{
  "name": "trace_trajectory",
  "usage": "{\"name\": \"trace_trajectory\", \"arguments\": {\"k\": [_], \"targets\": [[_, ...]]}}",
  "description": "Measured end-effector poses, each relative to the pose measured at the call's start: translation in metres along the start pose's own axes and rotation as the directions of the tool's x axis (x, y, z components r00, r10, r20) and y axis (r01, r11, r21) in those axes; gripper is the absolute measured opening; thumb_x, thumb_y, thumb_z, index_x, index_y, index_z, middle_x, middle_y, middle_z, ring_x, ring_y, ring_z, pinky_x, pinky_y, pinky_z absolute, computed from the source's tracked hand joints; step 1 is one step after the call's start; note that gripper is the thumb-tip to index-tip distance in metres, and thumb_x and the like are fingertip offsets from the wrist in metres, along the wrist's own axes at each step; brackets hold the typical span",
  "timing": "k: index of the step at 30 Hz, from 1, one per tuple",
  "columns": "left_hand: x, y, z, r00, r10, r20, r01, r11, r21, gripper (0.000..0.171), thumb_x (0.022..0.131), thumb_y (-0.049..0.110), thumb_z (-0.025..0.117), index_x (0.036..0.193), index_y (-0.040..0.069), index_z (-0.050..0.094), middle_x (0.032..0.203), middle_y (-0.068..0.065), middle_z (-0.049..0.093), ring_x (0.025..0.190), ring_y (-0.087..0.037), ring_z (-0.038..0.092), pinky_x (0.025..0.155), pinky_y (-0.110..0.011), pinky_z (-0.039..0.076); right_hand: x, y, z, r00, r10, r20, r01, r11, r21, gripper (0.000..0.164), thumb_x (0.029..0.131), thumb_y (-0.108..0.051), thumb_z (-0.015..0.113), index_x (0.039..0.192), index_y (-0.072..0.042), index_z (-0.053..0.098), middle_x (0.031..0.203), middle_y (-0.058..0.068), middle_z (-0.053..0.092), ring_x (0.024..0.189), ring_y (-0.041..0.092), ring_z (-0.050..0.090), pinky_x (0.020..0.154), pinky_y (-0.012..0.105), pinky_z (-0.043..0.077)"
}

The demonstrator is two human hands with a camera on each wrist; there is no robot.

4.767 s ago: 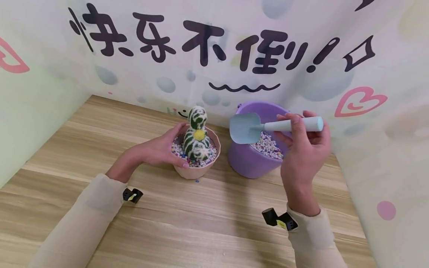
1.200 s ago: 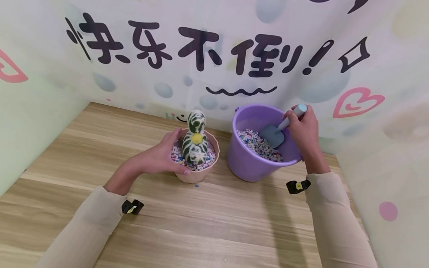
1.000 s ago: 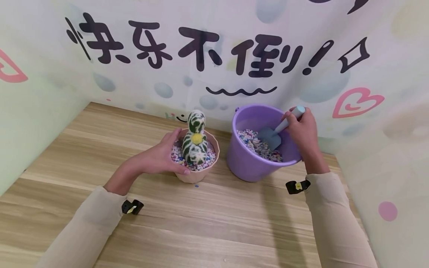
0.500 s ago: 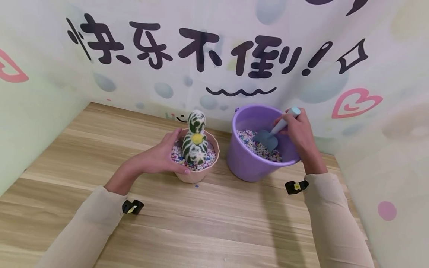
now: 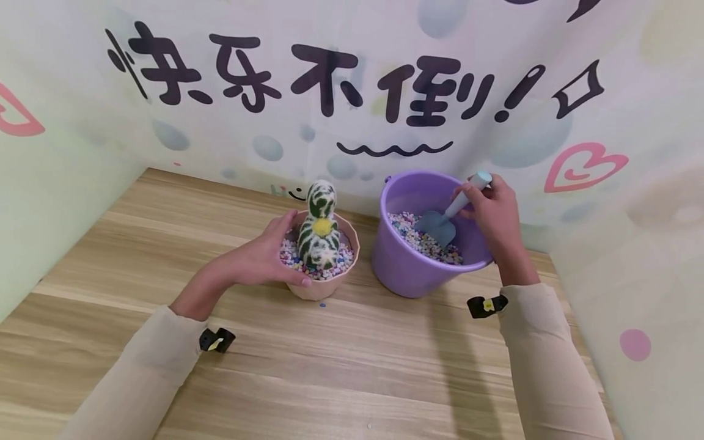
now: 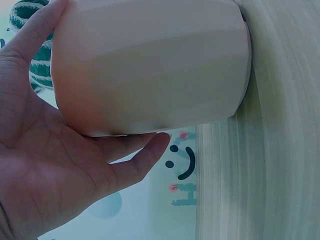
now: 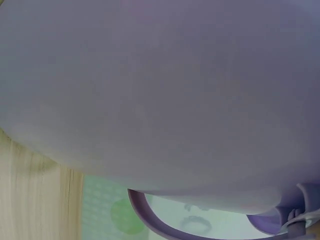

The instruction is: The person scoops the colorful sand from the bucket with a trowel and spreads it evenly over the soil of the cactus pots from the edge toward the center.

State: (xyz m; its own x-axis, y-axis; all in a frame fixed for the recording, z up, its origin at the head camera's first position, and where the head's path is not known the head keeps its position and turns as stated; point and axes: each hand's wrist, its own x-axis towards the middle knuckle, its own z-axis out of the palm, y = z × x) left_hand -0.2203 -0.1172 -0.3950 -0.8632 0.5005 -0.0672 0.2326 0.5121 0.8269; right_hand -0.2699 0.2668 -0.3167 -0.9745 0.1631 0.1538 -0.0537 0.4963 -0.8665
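On the left, my left hand [image 5: 264, 253] grips a pale pink flower pot [image 5: 315, 289], thumb at the front of the rim and fingers round the far side. A fuzzy green-and-white striped cactus [image 5: 321, 205] with a yellow flower stands in the pot among multicoloured pebbles [image 5: 343, 260]. To its right is a purple bucket [image 5: 409, 269] partly filled with similar pebbles. Inside it, a light blue trowel [image 5: 438, 228] rests its blade on the pebbles, its handle held by my right hand [image 5: 497, 211] over the right rim. The bucket's wall [image 7: 160, 100] fills most of the right wrist view, hiding that hand.
Both containers stand on a wood-grain table [image 5: 330, 366], close to a printed cloth backdrop [image 5: 220, 140] behind. Another cloth wall [image 5: 632, 263] rises at the right. One blue pebble [image 5: 322, 305] lies before the pot. The bucket's handle [image 7: 150, 217] hangs at its side.
Earliest, the trowel was held level above the bucket's front; it has since gone down into the bucket. Over the last second its blade slid slightly left in the pebbles. The left hand stayed put.
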Motion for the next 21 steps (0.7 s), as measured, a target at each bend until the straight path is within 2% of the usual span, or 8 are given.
{"name": "trace_trajectory", "arguments": {"k": [12, 18, 21], "targets": [[-0.0001, -0.0001, -0.0005, 1.0, -0.003, 0.007, 0.003, 1.0, -0.002, 0.132, 0.071, 0.041, 0.086, 0.155, 0.005, -0.009, 0.158, -0.023, 0.002, 0.145, -0.038, 0.012, 0.116, -0.058, 0.018, 0.0013, -0.0012, -0.0017, 1.0, 0.005, 0.012, -0.004, 0.998, -0.064, 0.036, 0.101, -0.035, 0.049, 0.121, -0.006, 0.049, 0.113, 0.014, 0.064, 0.097, 0.014, 0.062, 0.073, 0.02, 0.055], [0.001, -0.0009, 0.0, 1.0, -0.003, 0.003, 0.003, 1.0, -0.007, 0.133, 0.069, 0.04, 0.087, 0.155, 0.005, -0.009, 0.158, -0.022, 0.002, 0.145, -0.037, 0.012, 0.116, -0.057, 0.019, -0.0008, -0.0009, -0.0029, 1.0, -0.004, 0.003, 0.004, 0.998, -0.064, 0.034, 0.1, -0.036, 0.051, 0.116, -0.005, 0.053, 0.103, 0.009, 0.066, 0.089, 0.011, 0.063, 0.07, 0.023, 0.056], [0.0009, -0.0005, 0.0, 1.0, -0.002, 0.002, 0.002, 1.0, -0.011, 0.133, 0.069, 0.04, 0.087, 0.155, 0.006, -0.008, 0.158, -0.022, 0.003, 0.145, -0.037, 0.013, 0.116, -0.057, 0.019, -0.0007, 0.0001, -0.0043, 1.0, 0.019, -0.006, -0.019, 0.999, -0.047, 0.033, 0.1, -0.035, 0.052, 0.114, -0.006, 0.054, 0.095, 0.003, 0.067, 0.083, 0.009, 0.063, 0.068, 0.024, 0.057]]}}
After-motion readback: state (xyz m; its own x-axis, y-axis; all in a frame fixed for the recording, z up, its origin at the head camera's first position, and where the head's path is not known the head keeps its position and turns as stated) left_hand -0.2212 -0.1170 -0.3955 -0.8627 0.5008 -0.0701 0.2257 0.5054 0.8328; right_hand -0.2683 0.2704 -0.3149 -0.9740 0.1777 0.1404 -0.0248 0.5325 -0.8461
